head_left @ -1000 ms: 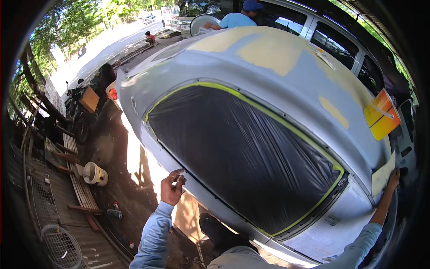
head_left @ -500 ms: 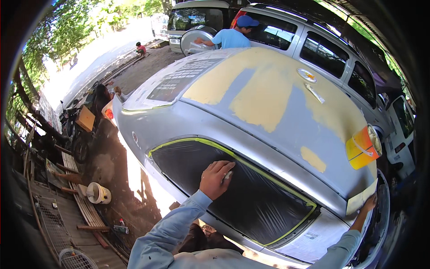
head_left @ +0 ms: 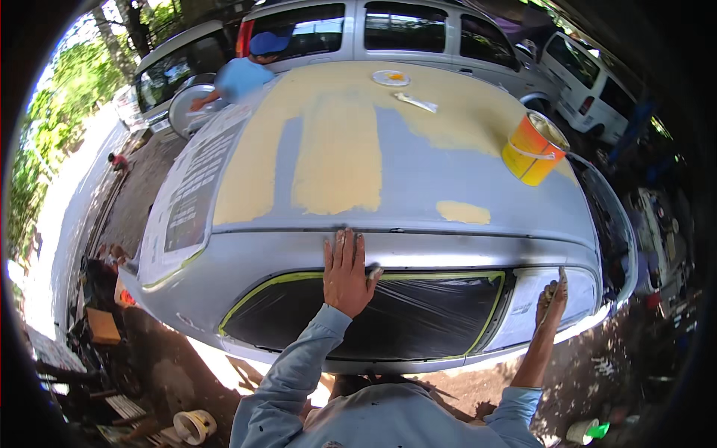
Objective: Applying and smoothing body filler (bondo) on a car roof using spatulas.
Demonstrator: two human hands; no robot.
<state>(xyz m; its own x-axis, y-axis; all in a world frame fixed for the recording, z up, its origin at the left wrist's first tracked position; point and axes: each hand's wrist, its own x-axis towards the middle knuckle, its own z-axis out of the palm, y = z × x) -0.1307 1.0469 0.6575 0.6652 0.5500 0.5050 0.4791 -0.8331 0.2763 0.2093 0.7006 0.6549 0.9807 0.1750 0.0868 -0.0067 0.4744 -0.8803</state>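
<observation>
1. The left hand [head_left: 345,272] lies flat and open on the car [head_left: 418,187], fingers spread up toward the roof edge, palm just above the masked window [head_left: 373,317]. A small pale thing sits under its thumb; what it is cannot be told.
2. The right hand [head_left: 551,299] rests on the car's paper-covered panel [head_left: 534,302], right of the window. It seems to pinch something thin and pale, but whether it is shut on it cannot be told.
3. To do this well, I judge the left palm should stay flat and press evenly along the grey strip above the window, so that it feels out high and low spots without digging in.
4. The right hand should keep its weight light; the paper under it could tear or lift.
5. The tape [head_left: 261,291], yellow-green, frames the window; sliding fingers should stay above it so the edge does not peel.
6. The roof is grey with broad tan patches of filler [head_left: 336,157]. They look matt and dry, though that is a guess.
7. On the roof, far from the window, stand an orange can [head_left: 532,149], a round lid [head_left: 391,77] and a pale scraper [head_left: 417,102].
8. Beyond the car another person [head_left: 243,71] in a blue cap bends at a silver van [head_left: 388,30]. The ground below the window is dirt with clutter and a tape roll [head_left: 193,426].
</observation>
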